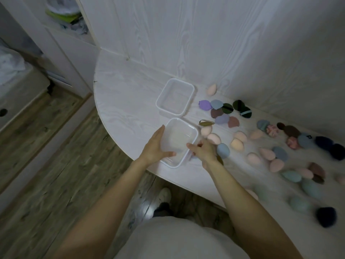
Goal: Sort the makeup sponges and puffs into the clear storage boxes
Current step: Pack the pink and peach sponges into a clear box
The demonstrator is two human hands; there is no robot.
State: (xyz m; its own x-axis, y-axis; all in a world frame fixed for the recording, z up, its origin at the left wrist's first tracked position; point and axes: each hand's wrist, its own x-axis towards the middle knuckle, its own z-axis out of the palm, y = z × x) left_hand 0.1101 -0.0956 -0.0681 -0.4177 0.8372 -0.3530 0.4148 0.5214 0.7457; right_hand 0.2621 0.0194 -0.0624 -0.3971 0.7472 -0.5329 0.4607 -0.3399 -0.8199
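Two clear storage boxes stand on the white table, both empty. The near box sits by the table's front edge, held between both hands. My left hand grips its left wall with the thumb over the near rim. My right hand holds its right near corner. The far box stands just behind it, untouched. To the right lie several egg-shaped sponges, among them a pink sponge and a blue sponge beside my right hand. A cluster of flat puffs lies farther back.
The white wood-grain table is rounded at the left and meets a wall panel behind. More sponges and dark puffs spread to the far right. Wooden floor and a white cabinet are on the left.
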